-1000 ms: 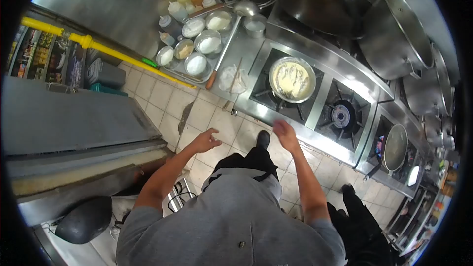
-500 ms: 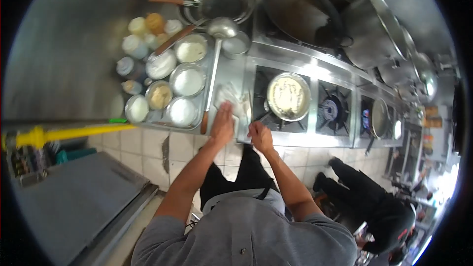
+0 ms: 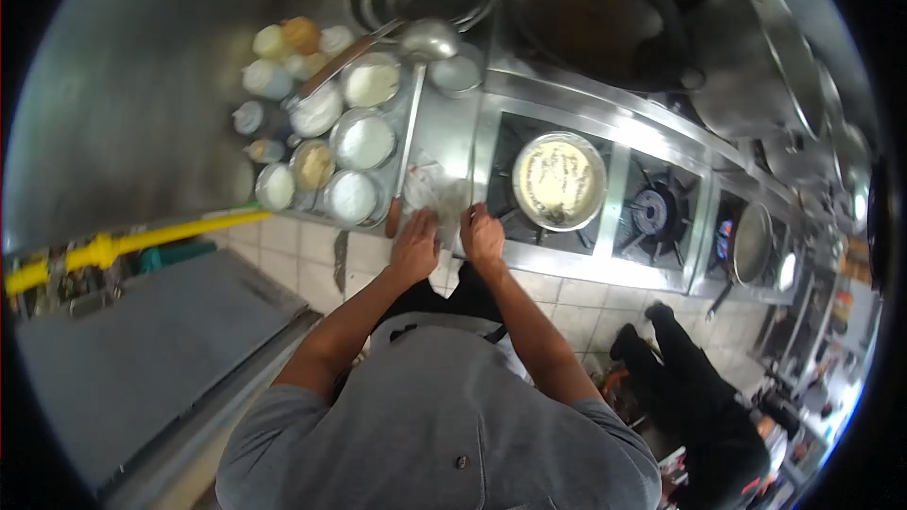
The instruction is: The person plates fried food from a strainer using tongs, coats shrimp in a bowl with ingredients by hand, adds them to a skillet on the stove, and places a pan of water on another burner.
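My left hand [image 3: 417,244] rests at the front edge of the steel counter, its fingers extended on the near side of a crumpled translucent bag [image 3: 435,191]. Just to the right, my right hand [image 3: 482,230] is closed round the near end of a thin stick [image 3: 472,162], which points away from me. A metal bowl of pale yellow mixture [image 3: 559,179] sits on the left burner. Left of the bag lies a long ladle [image 3: 410,132] with a wooden handle.
A tray of white and tan powders in bowls [image 3: 351,196] and squeeze bottles [image 3: 267,80] stand left. Large pots [image 3: 751,66] line the back right. A pan [image 3: 753,244] is on the far burner. A person in black [image 3: 694,397] is at lower right.
My left hand has drawn back from the bag towards the counter edge. My right hand has closed on the stick. The view has swung, shifting the stove in the picture.
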The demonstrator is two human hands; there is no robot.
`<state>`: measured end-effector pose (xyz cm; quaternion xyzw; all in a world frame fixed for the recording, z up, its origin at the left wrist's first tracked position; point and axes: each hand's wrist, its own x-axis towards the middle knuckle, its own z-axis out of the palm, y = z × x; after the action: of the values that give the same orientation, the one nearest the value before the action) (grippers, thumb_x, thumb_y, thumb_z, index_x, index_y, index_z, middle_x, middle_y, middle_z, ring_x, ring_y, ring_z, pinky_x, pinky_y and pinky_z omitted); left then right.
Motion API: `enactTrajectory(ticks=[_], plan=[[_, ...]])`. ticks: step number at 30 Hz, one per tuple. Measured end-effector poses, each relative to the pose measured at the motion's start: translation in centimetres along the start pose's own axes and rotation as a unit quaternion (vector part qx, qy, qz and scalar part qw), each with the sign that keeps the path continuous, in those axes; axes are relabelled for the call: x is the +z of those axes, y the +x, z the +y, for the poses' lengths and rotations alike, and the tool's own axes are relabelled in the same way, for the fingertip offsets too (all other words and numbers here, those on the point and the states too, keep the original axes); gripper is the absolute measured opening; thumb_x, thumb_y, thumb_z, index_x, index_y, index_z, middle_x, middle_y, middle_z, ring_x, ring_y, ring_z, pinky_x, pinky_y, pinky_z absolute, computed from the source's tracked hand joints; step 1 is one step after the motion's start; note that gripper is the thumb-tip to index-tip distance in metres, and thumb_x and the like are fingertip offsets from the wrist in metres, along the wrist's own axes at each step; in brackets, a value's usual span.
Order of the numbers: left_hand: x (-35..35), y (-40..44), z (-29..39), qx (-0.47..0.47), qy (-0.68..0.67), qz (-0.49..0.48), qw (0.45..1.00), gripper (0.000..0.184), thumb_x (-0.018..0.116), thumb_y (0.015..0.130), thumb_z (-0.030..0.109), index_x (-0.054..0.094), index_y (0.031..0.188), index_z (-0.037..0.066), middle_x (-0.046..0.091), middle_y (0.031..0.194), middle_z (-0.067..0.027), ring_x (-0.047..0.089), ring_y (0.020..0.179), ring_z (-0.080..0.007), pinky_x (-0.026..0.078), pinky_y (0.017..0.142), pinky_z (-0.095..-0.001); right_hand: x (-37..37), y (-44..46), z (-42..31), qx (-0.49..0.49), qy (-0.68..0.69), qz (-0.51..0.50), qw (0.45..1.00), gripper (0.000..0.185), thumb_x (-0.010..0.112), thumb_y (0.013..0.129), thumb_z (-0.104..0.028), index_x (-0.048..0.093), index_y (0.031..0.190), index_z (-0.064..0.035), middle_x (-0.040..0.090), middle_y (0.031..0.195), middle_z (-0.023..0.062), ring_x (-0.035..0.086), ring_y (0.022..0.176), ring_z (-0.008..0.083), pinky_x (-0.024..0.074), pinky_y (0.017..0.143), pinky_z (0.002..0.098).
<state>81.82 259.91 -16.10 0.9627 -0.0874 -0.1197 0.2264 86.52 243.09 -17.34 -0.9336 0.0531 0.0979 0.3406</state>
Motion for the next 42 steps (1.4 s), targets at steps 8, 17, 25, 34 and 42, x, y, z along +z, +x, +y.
enactTrajectory(ticks=[8,17,25,34,42], plan=[[-7.2,-7.9,-2.4,-0.178,-0.255,0.031,0.95,0.03,0.062,0.09,0.015,0.058,0.118,0.004,0.069,0.102,-0.0176,0.068,0.092,-0.0295,0.053,0.082,-0.0411,2.0,2.3,0.6,-0.009,-0.17,-0.12,0.978,0.041,0.052,0.095,-0.036,0.054,0.111,0.0018,0.07,0.087,0.0264,0.07,0.082,0.042,0.0568,0.075,0.0495],[-9.6,-9.0,-20.2,-0.1,-0.042,0.235,0.966,0.034,0.063,0.087,0.008,0.059,0.12,0.004,0.064,0.109,-0.0178,0.061,0.099,-0.033,0.049,0.087,-0.0417,-3.6,-3.6,0.6,-0.047,0.002,-0.059,0.997,0.024,0.064,0.087,-0.022,0.061,0.103,-0.0044,0.07,0.085,0.0192,0.07,0.081,0.0367,0.0536,0.071,0.0452],[-11.4,-7.5,-22.7,0.068,0.002,0.074,0.995,0.035,0.066,0.081,0.007,0.061,0.115,0.007,0.059,0.112,-0.0157,0.054,0.109,-0.0351,0.044,0.095,-0.0457,-1.7,-8.2,-0.7,0.025,0.007,-0.079,0.996,0.021,0.064,0.086,-0.019,0.066,0.101,-0.0044,0.071,0.085,0.0214,0.069,0.082,0.0394,0.0543,0.075,0.0463],[-14.0,-8.5,-15.6,0.112,-0.111,0.033,0.987,0.027,0.069,0.081,0.012,0.065,0.107,0.006,0.068,0.082,-0.0103,0.066,0.074,-0.0284,0.053,0.068,-0.0394,3.7,-1.7,-5.6,-0.072,-0.092,-0.016,0.993,0.032,0.066,0.086,-0.019,0.059,0.114,-0.0037,0.06,0.116,0.0231,0.061,0.103,0.0406,0.0515,0.086,0.0447],[-13.3,-2.3,-6.9,0.059,-0.239,-0.021,0.969,0.027,0.067,0.089,0.016,0.063,0.114,0.008,0.07,0.089,-0.0129,0.069,0.076,-0.0264,0.054,0.069,-0.0365,0.1,-2.2,-2.8,0.05,0.101,0.193,0.975,0.017,0.067,0.085,-0.016,0.066,0.097,-0.0038,0.068,0.092,0.0183,0.067,0.086,0.035,0.0524,0.078,0.0419]])
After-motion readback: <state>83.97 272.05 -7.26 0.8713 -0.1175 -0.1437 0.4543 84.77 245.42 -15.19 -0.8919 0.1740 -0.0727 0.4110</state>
